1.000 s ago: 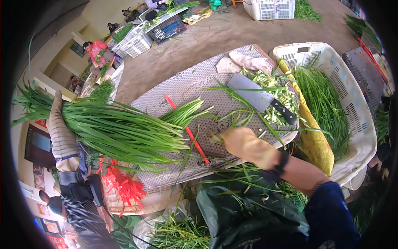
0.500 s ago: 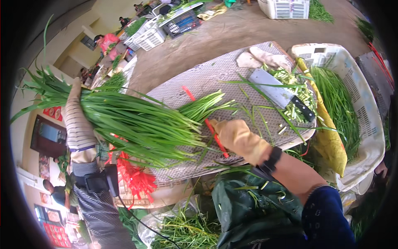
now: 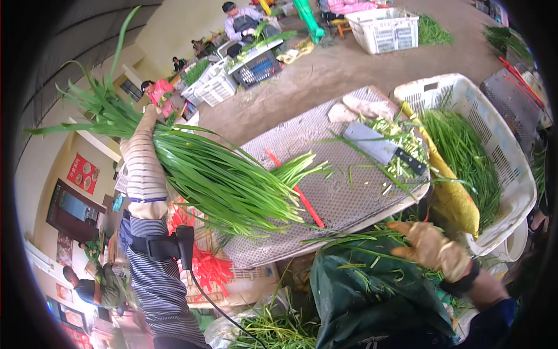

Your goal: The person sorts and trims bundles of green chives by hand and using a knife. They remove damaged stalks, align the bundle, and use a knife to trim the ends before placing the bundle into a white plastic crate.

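My gloved left hand [image 3: 145, 125] is closed around a big bunch of garlic chives [image 3: 226, 174], holding it slanted over the left part of a patterned board [image 3: 343, 198]. Its pale stem ends point right, and the leaf tips trail behind the hand. A smaller bunch [image 3: 299, 168] lies partly under it, across a red tie strip [image 3: 310, 208]. My gloved right hand [image 3: 433, 249] is off the board at the lower right, over my dark green apron [image 3: 360, 291], with fingers apart. Loose leaves lie beneath it on the apron.
A cleaver [image 3: 369, 142] with a black handle rests on the board beside cut stem pieces [image 3: 401, 167] and pale gloves [image 3: 366, 109]. Right of it stands a white crate [image 3: 523, 189] of chives with a yellow sack [image 3: 450, 174]. Red strips [image 3: 210, 270] hang near my left forearm.
My right hand has moved from beside the red strip to the lower right, over the apron. Several loose leaves have gone from the board's middle. The left hand still grips the big bunch.
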Tool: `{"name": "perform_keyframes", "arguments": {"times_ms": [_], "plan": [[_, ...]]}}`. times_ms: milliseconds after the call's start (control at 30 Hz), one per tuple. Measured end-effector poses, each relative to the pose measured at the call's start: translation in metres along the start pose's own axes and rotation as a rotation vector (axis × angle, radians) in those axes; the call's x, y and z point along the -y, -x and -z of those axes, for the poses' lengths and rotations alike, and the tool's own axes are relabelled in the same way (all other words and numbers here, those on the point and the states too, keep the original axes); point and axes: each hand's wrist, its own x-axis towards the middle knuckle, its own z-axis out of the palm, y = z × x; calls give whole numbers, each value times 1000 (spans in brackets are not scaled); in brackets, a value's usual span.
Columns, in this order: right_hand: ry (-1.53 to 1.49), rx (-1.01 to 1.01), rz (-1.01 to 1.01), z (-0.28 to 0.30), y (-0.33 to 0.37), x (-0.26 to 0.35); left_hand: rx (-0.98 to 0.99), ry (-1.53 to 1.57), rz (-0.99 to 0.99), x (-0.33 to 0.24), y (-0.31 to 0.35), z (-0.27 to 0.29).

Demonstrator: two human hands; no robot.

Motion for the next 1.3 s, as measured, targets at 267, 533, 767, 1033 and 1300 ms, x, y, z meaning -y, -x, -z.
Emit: {"name": "perform_keyframes", "arguments": {"times_ms": [267, 533, 767, 1033, 1300], "plan": [[294, 1, -145, -37, 2, -25, 76, 230, -7, -56, 7, -19], [-977, 455, 348, -2, -10, 54, -34, 153, -160, -80, 12, -80], [-2148, 517, 501, -62, -93, 31, 212, 319, -75, -78, 109, -102], [-2291, 409, 346, -102, -62, 7, 35, -380, 64, -8, 335, 27], [-2170, 330, 85, -119, -58, 2, 642, -52, 260, 25, 454, 121]]}}
